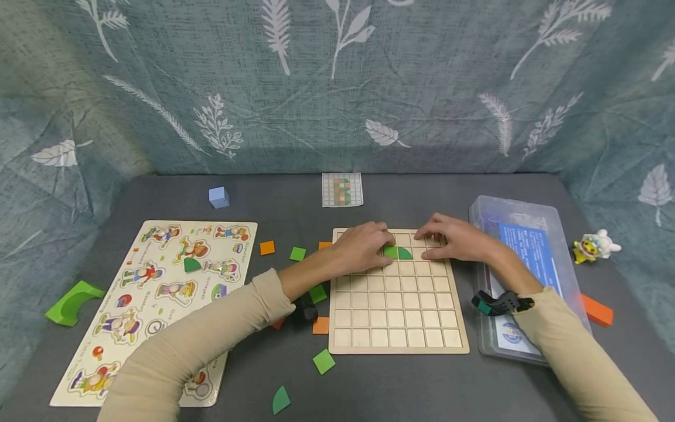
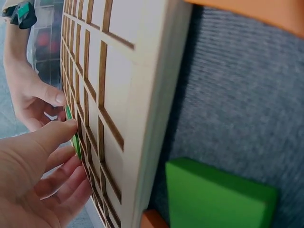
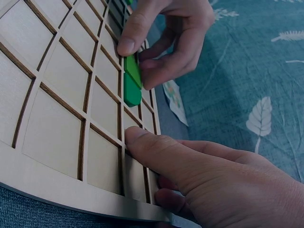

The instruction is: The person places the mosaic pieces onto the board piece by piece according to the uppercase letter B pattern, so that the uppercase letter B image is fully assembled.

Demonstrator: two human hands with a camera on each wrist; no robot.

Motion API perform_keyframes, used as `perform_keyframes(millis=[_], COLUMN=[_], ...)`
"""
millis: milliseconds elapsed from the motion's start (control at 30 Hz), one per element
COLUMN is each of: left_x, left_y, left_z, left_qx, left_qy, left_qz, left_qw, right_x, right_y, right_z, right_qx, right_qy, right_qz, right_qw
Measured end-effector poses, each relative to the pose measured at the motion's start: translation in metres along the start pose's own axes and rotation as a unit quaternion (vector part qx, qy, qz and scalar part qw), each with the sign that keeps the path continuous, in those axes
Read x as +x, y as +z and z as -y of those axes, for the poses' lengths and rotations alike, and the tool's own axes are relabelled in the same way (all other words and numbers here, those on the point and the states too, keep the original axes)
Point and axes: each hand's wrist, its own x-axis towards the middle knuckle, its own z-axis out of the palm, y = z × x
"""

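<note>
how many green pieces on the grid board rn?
2: a light green piece at the fingertips of the left hand, and a darker green piece beside it, toward the right hand. Both are on the far part of the grid board; the hands may hide more.

Narrow gap btw my L fingers (image 1: 384, 237) & R fingers (image 1: 429, 230); lt green piece (image 1: 390, 252) & dk green piece (image 1: 405, 254) sit there, so tight. Near half of grid board (image 1: 399, 350): lots of rm from above, just low ridges. R side: plastic case (image 1: 563, 258) stands close, only a thin strip of worktop (image 1: 390, 387) btw. L edge's crowded: orange square (image 1: 320, 326) + green square (image 1: 324, 361), my forearm above. Near edge: wide rm to slide in.
</note>
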Motion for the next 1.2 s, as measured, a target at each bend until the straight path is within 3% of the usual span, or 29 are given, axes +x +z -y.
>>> perform_keyframes(millis=[100,167,333,467,633,700,833,1000,1200], left_x=[-0.008,-0.021,-0.08,-0.131,-0.186,-0.205,-0.236,-0.261,-0.269], left_y=[-0.001,-0.003,-0.009,-0.014,-0.024,-0.031,-0.047,-0.057,-0.058], left_z=[-0.003,-0.008,-0.021,-0.012,0.024,0.045,0.091,0.136,0.149], left_qx=[-0.026,-0.05,-0.087,-0.081,-0.04,-0.02,-0.009,-0.023,-0.047], left_qy=[0.006,0.016,0.036,0.003,-0.072,-0.101,-0.15,-0.167,-0.171], left_qz=[-0.008,-0.016,-0.024,-0.043,-0.095,-0.113,-0.118,-0.093,-0.055], left_qw=[0.9996,0.9985,0.9952,0.9958,0.9921,0.9883,0.9816,0.9813,0.9826], right_x=[-0.001,-0.001,-0.002,-0.005,-0.007,-0.007,-0.007,-0.004,0.0], right_y=[0.0,0.0,-0.003,-0.005,-0.005,-0.003,-0.002,-0.001,0.0], right_z=[0.0,-0.001,-0.002,-0.002,-0.003,-0.003,-0.003,-0.001,0.0], right_qx=[-0.001,0.0,0.0,-0.004,-0.006,-0.007,-0.006,-0.005,-0.004], right_qy=[0.001,0.002,0.005,0.006,0.004,0.004,0.003,0.0,0.002], right_qz=[-0.003,-0.003,0.003,0.002,0.0,-0.003,0.0,0.004,0.008], right_qw=[1.0,1.0,1.0,1.0,1.0,1.0,1.0,1.0,1.0])
